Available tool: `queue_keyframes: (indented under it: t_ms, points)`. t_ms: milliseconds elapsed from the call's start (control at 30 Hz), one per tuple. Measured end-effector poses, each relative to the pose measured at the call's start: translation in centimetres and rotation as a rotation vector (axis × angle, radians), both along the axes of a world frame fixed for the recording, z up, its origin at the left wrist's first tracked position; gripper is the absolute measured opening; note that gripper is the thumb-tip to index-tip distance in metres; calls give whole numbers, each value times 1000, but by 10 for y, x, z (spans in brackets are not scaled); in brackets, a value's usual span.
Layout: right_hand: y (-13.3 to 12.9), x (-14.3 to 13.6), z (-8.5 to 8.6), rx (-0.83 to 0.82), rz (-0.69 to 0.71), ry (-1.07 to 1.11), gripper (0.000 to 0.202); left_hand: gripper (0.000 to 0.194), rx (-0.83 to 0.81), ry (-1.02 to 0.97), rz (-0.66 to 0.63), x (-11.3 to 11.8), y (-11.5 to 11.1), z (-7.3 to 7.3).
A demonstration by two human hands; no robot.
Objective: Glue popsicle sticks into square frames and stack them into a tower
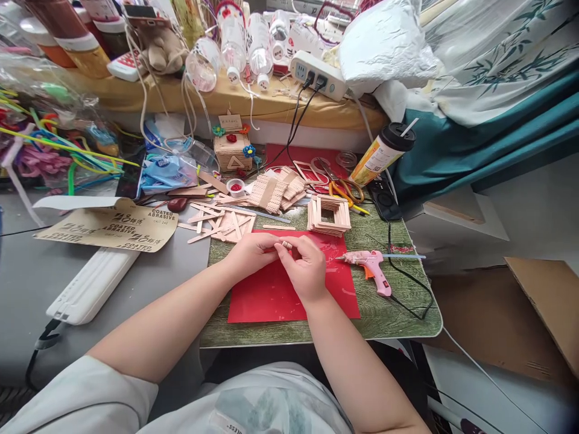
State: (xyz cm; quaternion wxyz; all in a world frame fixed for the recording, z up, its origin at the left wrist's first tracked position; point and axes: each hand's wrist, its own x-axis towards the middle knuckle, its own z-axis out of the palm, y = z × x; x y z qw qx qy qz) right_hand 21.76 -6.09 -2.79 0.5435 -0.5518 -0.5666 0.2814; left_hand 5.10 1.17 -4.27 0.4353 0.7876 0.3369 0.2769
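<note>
Above a red sheet (pixel 271 295), my left hand (pixel 253 253) and my right hand (pixel 304 265) meet, fingers closed around a small stack of craft sticks (pixel 286 245). Only the stick ends show between the fingertips; the rest is hidden by my hands. Just beyond them lies a single craft stick (pixel 279 228). A square frame of stacked craft sticks (pixel 329 224) stands behind the right hand. To the right, a pink glue gun (pixel 373 265) rests on its side, its nozzle toward the red sheet. Loose craft sticks (pixel 217 223) lie in a pile behind the left hand.
A green wood-patterned board (pixel 407 301) carries the work. Behind are scissors (pixel 348 187), flat stick panels (pixel 266 193), a decorated stick box (pixel 233 154) and a tilted drink cup (pixel 382 154). Sandpaper (pixel 113 226) lies over a white device (pixel 93 286) at left. The glue gun's cord (pixel 416 313) loops right.
</note>
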Motion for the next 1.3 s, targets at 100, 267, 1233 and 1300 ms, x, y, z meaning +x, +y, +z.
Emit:
queue_keyframes:
  t_ms: [100,267,1233,1300]
  points:
    - [2,0,-1,-99,53,174,16,24,-50,34,-46,-1,2,3]
    - [4,0,0,-107,53,194,13,23,-161,1,-56,2,3,5]
    - [3,-4,-8,-156,35,231,17,24,-133,138,11,4,-1,12]
    - [3,-3,-9,-165,38,262,18,22,-171,103,-8,3,-2,12]
